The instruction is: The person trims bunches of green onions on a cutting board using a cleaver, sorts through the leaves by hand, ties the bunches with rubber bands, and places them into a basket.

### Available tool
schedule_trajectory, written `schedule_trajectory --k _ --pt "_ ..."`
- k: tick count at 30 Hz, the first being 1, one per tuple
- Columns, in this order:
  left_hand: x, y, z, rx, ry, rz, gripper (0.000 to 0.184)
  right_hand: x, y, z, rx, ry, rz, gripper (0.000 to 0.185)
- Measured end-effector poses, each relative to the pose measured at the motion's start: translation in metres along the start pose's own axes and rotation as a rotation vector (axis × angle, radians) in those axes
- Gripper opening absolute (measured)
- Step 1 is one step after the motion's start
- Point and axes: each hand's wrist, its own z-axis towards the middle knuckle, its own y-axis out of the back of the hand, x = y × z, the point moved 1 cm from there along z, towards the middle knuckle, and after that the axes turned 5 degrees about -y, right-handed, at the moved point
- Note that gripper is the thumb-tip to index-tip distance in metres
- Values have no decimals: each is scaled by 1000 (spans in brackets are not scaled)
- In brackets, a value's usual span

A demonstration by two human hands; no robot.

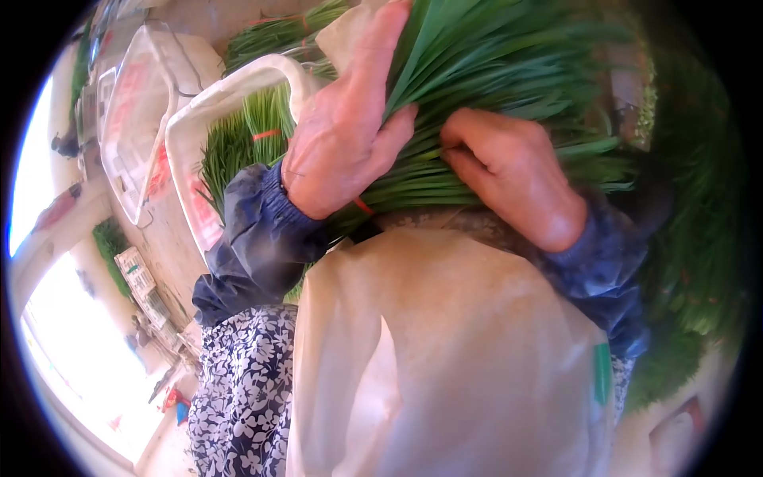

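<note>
Long green leaves [493, 71] lie in a thick bundle across my lap, above the pale apron [453, 334]. My left hand [350, 119] rests against the left part of the bundle, its fingers stretched up and its thumb apart over the leaves. Below that hand a red band [363, 206] shows around the stalks. On the right, my right hand [505, 163] has its thumb and forefinger pinched together on a few of the leaves. Its other fingers are curled and partly hidden.
A white basket [181, 135] with banded green bunches [266, 127] stands at the left. Behind it is another white crate [131, 103]. More bunches lie at the top [270, 40]. A large mass of greens [699, 238] fills the right side.
</note>
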Motion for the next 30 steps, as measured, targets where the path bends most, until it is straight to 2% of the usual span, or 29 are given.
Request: schedule_trajectory --k 3,7,9,16,18,21,25,27,30 --pt "0 0 0 -19 -48 -34 89 3 2 1 46 -91 100 19" --pt "-2 -3 -2 -20 21 -69 88 1 1 -1 89 -93 81 21" --pt "-2 -3 -3 -26 47 -73 88 0 -2 -1 11 44 19 22" --pt "-2 -3 -5 -64 -25 -51 86 5 -1 6 -26 210 -206 13" --pt "-2 -4 -5 -62 -10 -67 86 4 -1 9 -95 382 -275 9" --pt "1 -2 0 -105 -99 -39 86 3 -5 11 -158 481 -235 9" --pt "7 -4 1 -133 -182 -20 85 1 -11 5 -115 367 -138 20" --pt "8 -5 -1 -154 -200 -43 85 2 -15 7 -57 245 -77 24" --pt "4 -3 -2 -104 -78 -61 84 2 -12 11 -27 237 38 24"
